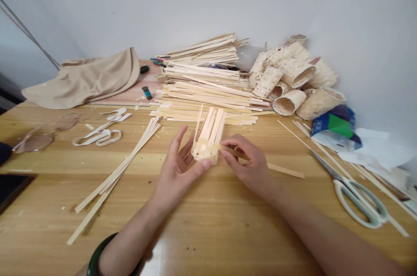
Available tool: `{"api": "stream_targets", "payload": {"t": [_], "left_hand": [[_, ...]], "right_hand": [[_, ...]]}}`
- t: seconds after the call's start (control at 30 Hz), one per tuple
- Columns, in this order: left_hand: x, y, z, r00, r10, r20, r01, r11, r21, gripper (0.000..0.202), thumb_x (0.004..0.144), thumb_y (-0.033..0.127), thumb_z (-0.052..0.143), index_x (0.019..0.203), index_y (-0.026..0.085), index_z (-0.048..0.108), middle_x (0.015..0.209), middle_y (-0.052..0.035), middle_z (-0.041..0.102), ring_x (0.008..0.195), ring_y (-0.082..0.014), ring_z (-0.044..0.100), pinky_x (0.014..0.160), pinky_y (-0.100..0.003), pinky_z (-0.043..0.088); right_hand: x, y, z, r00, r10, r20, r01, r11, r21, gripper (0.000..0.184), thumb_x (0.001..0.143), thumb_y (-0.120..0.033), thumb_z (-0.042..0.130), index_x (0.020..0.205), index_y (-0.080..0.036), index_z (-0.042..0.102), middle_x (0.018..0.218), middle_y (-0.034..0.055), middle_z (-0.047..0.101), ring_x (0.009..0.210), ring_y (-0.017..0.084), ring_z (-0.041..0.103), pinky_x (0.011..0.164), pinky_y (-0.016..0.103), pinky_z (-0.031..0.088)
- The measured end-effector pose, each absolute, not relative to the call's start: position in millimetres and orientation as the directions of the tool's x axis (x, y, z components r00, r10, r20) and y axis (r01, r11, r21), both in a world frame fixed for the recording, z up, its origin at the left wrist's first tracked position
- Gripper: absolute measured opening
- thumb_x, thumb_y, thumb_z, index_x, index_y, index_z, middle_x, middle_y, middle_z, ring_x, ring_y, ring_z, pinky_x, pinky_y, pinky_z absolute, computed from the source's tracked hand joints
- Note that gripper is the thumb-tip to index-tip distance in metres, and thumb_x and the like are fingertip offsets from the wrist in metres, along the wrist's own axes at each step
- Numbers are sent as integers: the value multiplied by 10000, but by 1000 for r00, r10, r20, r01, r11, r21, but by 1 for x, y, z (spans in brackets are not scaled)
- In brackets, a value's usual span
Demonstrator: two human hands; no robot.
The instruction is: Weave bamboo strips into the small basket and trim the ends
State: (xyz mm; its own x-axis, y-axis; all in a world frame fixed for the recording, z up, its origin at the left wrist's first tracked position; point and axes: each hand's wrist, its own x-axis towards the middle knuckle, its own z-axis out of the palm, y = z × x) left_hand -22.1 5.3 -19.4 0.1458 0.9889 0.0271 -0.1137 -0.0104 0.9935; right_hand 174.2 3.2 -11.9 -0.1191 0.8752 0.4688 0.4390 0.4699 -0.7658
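Note:
A partly woven basket [209,141] of pale flat strips is held in front of me, its loose upright strips pointing away and up. My left hand [181,158] grips it from the left, with the thumb along its near lower edge and the other fingers behind it. At the basket's right side, my right hand [248,159] pinches a flat weaving strip [286,171], whose free tail runs out to the right past the hand. This strip lies across the uprights near the base. Part of it is hidden by my right fingers.
Bundles of strips [208,89] lie at the back, with finished woven baskets [293,76] heaped to their right. Scissors [355,198] rest on the right. On the left are loose strips [120,172], white elastic bands [100,133], glasses [39,141], a thread spool [147,93] and beige cloth [87,78].

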Motion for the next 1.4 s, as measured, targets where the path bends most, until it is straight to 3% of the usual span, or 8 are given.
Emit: {"api": "stream_targets", "payload": {"t": [0.27,0.57,0.67,0.73,0.83,1.03,1.2,1.4], "left_hand": [[-16,2,-5,235,965,-114,-172,157,972,598,826,522,797,1306,186,678,1248,-115,759,1222,-328,663,1014,-391,517],[-7,-2,-12,212,963,-164,-281,221,934,445,814,469,822,1122,160,735,1042,-93,779,1010,-258,705,882,-334,539],[-7,3,-15,107,971,-213,-394,238,888,427,772,467,856,1034,155,730,948,-63,760,878,-219,716,839,-351,576],[-7,6,-15,34,971,-238,-459,226,859,408,753,458,871,974,152,718,903,-38,738,800,-187,701,785,-348,599],[-8,9,-17,-16,974,-227,-510,188,839,390,728,420,894,945,147,722,848,-17,729,766,-164,688,767,-326,610],[-4,8,-23,95,981,-169,-527,194,828,432,746,485,874,961,128,760,807,-57,767,792,-224,738,753,-345,617],[-4,5,-16,272,935,-229,-538,345,770,415,711,496,898,817,118,766,760,-64,760,714,-188,710,667,-288,611],[-4,-3,-18,285,937,-200,-401,306,863,444,793,478,847,1076,152,740,997,-83,783,843,-215,722,755,-326,593]], "right_hand": [[168,-5,-12,-286,673,682,468,719,-514,111,968,-147,611,1046,-219,642,906,60,730,704,146,652,592,257,539],[170,-6,-7,-312,424,850,657,743,-130,257,964,-200,641,1221,-179,639,1008,92,786,955,225,718,877,389,625],[173,-14,-3,-347,253,903,733,674,93,155,967,-209,622,1103,-226,695,952,41,804,989,216,696,1061,431,541],[173,-18,-1,-423,202,883,678,718,160,166,981,-174,558,989,-236,712,871,7,803,887,178,682,979,351,559],[168,-19,-4,-432,328,840,652,757,40,219,976,-125,510,975,-209,712,869,21,814,809,175,697,776,311,576],[156,-10,-17,-87,769,633,413,606,-680,165,977,-127,576,992,-212,717,807,20,764,686,136,721,625,226,573],[157,-9,-20,-86,819,568,245,570,-784,189,984,-208,585,1073,-232,750,953,58,751,783,160,723,684,267,599],[163,-7,-10,-37,963,268,205,270,-941,185,914,-383,689,964,-235,788,723,11,718,578,125,603,525,228,470]]}}
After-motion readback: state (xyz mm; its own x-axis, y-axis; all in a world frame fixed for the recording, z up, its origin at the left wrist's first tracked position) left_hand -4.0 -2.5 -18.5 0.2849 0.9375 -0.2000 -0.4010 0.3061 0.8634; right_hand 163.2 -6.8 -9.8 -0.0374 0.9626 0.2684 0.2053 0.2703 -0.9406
